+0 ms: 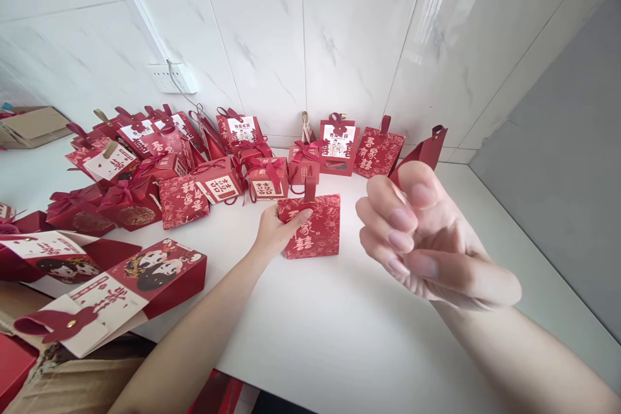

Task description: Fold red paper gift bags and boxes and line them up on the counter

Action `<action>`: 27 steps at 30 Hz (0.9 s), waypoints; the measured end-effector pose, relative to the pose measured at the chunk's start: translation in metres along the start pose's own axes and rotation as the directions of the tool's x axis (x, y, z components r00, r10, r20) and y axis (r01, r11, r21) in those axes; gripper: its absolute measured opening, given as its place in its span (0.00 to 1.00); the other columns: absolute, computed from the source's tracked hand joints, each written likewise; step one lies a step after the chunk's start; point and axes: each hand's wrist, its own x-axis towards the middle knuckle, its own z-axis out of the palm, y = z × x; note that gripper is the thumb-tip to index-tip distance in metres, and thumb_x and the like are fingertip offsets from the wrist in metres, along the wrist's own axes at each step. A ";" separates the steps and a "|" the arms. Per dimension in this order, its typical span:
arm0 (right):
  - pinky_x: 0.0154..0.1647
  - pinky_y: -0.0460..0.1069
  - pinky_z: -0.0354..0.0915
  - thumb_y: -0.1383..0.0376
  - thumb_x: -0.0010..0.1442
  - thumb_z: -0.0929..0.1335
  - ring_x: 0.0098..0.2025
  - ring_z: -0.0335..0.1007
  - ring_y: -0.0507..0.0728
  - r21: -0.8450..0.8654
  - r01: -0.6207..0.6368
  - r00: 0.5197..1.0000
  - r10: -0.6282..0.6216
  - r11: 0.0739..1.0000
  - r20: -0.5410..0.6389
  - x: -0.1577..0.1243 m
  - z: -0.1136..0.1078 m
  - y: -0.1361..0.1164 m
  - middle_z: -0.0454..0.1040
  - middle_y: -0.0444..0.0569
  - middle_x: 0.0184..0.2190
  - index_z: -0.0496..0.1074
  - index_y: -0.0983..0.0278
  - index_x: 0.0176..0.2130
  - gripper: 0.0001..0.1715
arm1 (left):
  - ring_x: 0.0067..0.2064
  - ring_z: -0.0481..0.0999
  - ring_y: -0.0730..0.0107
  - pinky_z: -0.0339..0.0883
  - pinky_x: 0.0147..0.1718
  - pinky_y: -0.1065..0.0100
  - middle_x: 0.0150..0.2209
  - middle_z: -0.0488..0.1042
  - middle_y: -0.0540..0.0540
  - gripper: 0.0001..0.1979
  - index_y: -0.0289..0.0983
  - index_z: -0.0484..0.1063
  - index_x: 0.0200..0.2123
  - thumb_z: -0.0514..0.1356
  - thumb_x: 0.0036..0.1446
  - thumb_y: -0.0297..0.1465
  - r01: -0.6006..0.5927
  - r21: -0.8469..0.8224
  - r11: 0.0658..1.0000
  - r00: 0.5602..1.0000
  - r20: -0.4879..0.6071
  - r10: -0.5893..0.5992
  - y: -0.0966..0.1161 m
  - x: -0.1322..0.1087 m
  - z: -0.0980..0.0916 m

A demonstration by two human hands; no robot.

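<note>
My left hand (279, 229) grips the left side of a flat-faced red gift box (320, 226). The thumb lies across its front, and the box stands on the white table with a red strap loop on top and pale pink Chinese characters. My right hand (422, 239) is raised close to the camera, palm side showing. Its fingers are loosely curled, the thumb is apart from them, and nothing shows in it. Behind that hand, partly hidden, stands another red gift box (427, 149).
Several red gift boxes with ribbons, such as a bow-tied box (266, 181), line the tiled wall (349, 32). Two long boxes with cartoon couples, one a panda-like box (169, 265), lie at left above a brown carton (82, 388). A wall socket (172, 77) has a cable.
</note>
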 end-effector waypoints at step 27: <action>0.59 0.54 0.58 0.48 0.60 0.63 0.57 0.63 0.60 -0.380 -0.311 0.916 0.169 0.871 -0.362 -0.004 -0.123 0.157 0.66 0.52 0.57 0.63 0.61 0.55 0.30 | 0.49 0.74 0.60 0.68 0.49 0.58 0.47 0.74 0.41 0.27 0.37 0.64 0.48 0.65 0.47 0.42 0.042 -0.103 0.994 0.959 0.282 -0.012 -0.048 0.027 -0.013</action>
